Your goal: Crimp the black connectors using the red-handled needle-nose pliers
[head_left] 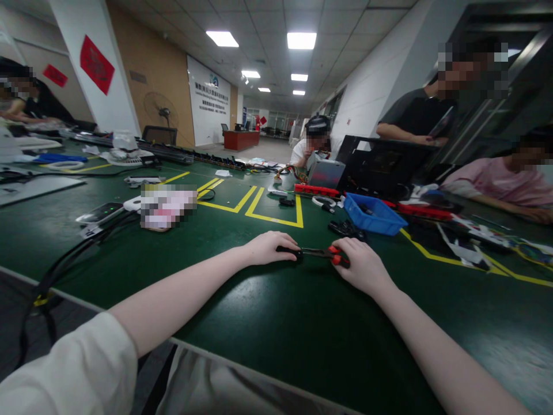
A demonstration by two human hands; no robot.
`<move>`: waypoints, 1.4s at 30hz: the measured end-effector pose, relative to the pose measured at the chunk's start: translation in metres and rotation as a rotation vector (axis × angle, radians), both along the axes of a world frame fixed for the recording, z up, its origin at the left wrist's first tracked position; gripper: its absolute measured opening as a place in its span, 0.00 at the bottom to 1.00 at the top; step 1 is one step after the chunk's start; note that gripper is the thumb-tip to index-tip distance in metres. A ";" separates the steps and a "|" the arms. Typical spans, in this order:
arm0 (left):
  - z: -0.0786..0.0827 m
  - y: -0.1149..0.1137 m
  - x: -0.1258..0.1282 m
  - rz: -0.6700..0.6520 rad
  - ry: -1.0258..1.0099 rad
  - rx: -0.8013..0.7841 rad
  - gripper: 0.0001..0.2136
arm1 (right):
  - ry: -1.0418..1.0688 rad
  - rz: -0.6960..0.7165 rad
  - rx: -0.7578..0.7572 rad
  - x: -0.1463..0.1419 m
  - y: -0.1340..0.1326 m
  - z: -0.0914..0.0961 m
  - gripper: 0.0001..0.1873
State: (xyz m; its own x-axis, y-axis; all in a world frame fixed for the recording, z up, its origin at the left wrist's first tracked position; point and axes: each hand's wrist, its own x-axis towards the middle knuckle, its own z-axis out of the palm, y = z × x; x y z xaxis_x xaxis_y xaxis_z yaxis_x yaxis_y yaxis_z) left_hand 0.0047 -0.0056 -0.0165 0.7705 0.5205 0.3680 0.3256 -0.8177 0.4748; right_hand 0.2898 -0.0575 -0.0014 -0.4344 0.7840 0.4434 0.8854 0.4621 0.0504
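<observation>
Over the green table (263, 311), my two hands face each other close together. My right hand (363, 264) is wrapped around the red-and-black handles of a pair of pliers (318, 252), whose slim metal jaws point left. Closed fingers of my left hand (271, 248) grip a small, elongated black piece (290, 252). The tip of the pliers meets or nearly meets the right end of this piece; I cannot tell whether the jaws clamp it. Part of the black piece is hidden by my left fingers.
Beyond my right hand lie black cables (347, 229) and a blue bin (374, 214). A phone (166, 208) and black cords (64, 253) are at left. A silver box (326, 173) and a black panel (384, 167) stand farther back. Several people sit or stand around the table.
</observation>
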 end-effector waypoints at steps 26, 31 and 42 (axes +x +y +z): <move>0.003 0.008 0.005 -0.048 -0.035 -0.067 0.15 | -0.249 0.139 0.137 0.021 0.059 0.021 0.15; 0.004 0.018 0.002 -0.172 0.035 -0.014 0.15 | -0.298 0.222 0.220 0.030 0.096 0.028 0.19; 0.021 0.045 0.000 -0.158 0.171 0.123 0.14 | -0.009 0.093 0.525 0.038 0.166 0.059 0.16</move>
State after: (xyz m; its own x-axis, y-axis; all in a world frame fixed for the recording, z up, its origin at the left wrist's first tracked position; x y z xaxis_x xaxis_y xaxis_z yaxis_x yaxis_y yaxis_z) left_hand 0.0046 0.0389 0.0044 0.8951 0.3479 0.2787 0.2561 -0.9131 0.3174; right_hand 0.3281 0.1082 0.0578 -0.4971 0.4154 0.7618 0.8402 0.4496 0.3032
